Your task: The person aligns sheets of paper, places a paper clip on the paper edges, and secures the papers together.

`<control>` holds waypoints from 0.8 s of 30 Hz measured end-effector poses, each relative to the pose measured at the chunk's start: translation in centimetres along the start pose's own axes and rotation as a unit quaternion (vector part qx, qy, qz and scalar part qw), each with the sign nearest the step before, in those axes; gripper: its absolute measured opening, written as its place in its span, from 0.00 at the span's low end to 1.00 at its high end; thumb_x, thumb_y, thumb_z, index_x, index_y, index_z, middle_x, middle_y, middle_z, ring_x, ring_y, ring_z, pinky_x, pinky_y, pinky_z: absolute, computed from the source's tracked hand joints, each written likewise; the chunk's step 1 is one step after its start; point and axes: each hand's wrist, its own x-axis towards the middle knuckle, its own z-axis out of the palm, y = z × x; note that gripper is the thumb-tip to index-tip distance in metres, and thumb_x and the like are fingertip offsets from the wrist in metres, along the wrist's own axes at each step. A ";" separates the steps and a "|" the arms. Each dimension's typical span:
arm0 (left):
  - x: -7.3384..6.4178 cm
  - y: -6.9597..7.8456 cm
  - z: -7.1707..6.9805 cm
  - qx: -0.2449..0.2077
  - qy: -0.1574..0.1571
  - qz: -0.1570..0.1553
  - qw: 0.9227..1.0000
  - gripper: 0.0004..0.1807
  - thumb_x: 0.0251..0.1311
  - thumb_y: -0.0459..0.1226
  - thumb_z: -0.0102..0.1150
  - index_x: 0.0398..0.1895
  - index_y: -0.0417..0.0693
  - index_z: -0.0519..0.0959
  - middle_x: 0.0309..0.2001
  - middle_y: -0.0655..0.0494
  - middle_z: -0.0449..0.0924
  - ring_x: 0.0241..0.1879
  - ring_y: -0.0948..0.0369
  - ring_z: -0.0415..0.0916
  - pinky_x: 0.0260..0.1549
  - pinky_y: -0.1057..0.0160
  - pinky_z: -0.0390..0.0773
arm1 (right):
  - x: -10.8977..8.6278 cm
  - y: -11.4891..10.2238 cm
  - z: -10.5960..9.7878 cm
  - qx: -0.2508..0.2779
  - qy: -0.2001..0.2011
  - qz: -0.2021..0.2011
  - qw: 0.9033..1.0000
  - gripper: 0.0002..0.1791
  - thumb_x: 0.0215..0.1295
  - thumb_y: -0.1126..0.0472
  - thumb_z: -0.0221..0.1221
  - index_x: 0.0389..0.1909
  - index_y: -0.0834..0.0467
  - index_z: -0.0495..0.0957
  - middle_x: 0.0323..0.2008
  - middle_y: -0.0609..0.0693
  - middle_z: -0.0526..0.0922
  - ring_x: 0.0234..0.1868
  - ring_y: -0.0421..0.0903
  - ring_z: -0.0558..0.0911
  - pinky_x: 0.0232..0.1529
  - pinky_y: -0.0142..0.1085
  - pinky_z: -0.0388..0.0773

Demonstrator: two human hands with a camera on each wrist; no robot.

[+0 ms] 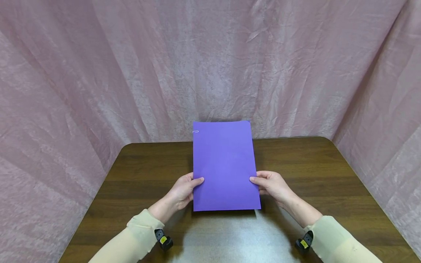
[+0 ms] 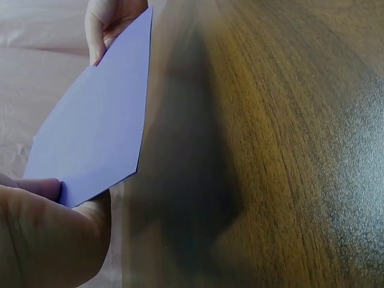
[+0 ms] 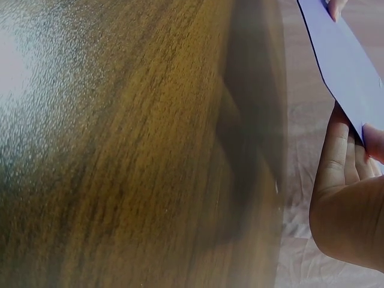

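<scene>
A purple sheet of paper (image 1: 223,157), perhaps a stack of sheets, is held up above the table between both hands. A white paper clip (image 1: 195,131) sits on its left edge near the top corner. My left hand (image 1: 182,190) pinches the left edge, thumb on the front face and the other fingers behind. On the opposite edge my right hand (image 1: 273,186) pinches the paper in the same way. In the right wrist view, the fingers (image 3: 337,150) lie under the purple paper (image 3: 345,60). The left wrist view shows the paper (image 2: 102,114) raised off the wood.
The brown wooden table (image 1: 144,175) has rounded far corners and casts back a bright glare near its front. Pink velvet curtains (image 1: 210,65) hang behind it and along both sides. Black wrist devices (image 1: 163,240) are strapped over the light sleeves.
</scene>
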 end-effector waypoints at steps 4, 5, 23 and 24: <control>0.1 0.1 -0.2 0.025 0.016 -0.004 1.000 0.16 0.74 0.32 0.54 0.60 0.34 0.73 0.39 0.49 0.87 0.37 0.57 0.86 0.35 0.57 0.86 | 0.1 0.0 0.0 -0.002 0.002 0.002 1.000 0.11 0.68 0.62 0.65 0.44 0.67 0.82 0.31 0.51 0.88 0.30 0.44 0.87 0.36 0.39 0.85; 0.1 0.1 -0.2 0.030 0.019 -0.003 0.999 0.16 0.74 0.32 0.55 0.60 0.33 0.74 0.38 0.49 0.88 0.36 0.57 0.86 0.35 0.57 0.86 | 0.2 0.1 0.0 -0.002 0.002 0.003 1.000 0.11 0.68 0.62 0.65 0.44 0.67 0.82 0.31 0.51 0.88 0.30 0.44 0.87 0.36 0.39 0.85; 1.0 -0.4 -1.8 0.041 0.032 -0.017 0.998 0.17 0.72 0.31 0.57 0.60 0.31 0.75 0.40 0.49 0.88 0.39 0.58 0.87 0.41 0.58 0.86 | 0.8 0.4 0.1 0.006 -0.002 0.027 1.000 0.10 0.69 0.63 0.65 0.43 0.67 0.82 0.30 0.51 0.88 0.31 0.43 0.87 0.35 0.38 0.85; 1.0 -0.5 -1.9 0.046 0.035 -0.017 0.998 0.17 0.72 0.31 0.58 0.59 0.31 0.76 0.40 0.48 0.88 0.39 0.58 0.87 0.41 0.58 0.86 | 0.9 0.4 0.1 0.005 -0.003 0.028 1.000 0.10 0.69 0.63 0.65 0.43 0.67 0.82 0.30 0.51 0.88 0.32 0.43 0.87 0.35 0.38 0.85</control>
